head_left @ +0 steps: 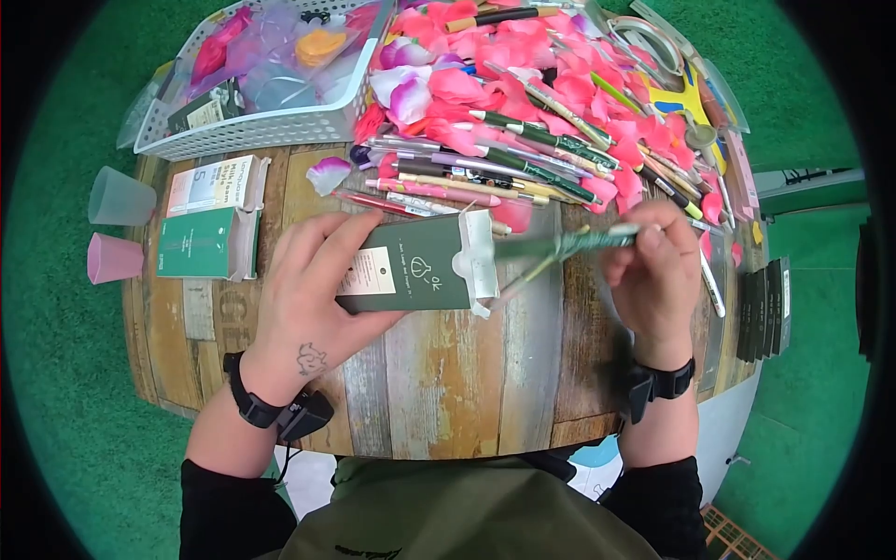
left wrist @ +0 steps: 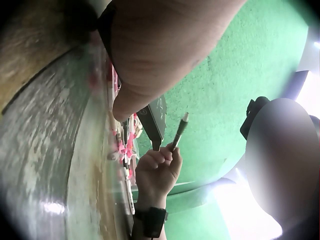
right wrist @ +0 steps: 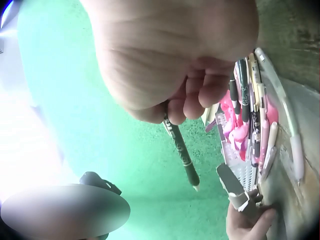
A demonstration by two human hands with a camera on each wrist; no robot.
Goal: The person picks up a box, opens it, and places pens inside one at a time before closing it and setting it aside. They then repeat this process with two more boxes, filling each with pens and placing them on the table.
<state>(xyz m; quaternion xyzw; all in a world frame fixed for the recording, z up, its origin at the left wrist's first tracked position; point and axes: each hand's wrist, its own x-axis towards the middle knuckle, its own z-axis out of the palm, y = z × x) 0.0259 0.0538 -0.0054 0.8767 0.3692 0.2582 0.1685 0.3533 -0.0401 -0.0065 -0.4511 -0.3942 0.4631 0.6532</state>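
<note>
My left hand grips a dark green box lying on its side above the table, its torn white-edged end facing right. Thumb and fingers of my right hand pinch a dark green pen, which looks blurred in the head view. The pen's tip points left toward the box's end, apart from it. In the right wrist view the same pen hangs from the curled fingers, and the box is in the left hand. The left wrist view shows the pen beside the box.
Pens and pink petals cover the table's back. A white basket of bags stands back left. Two small boxes and two cups sit left. Dark boxes stand at the right; tape rolls lie back right.
</note>
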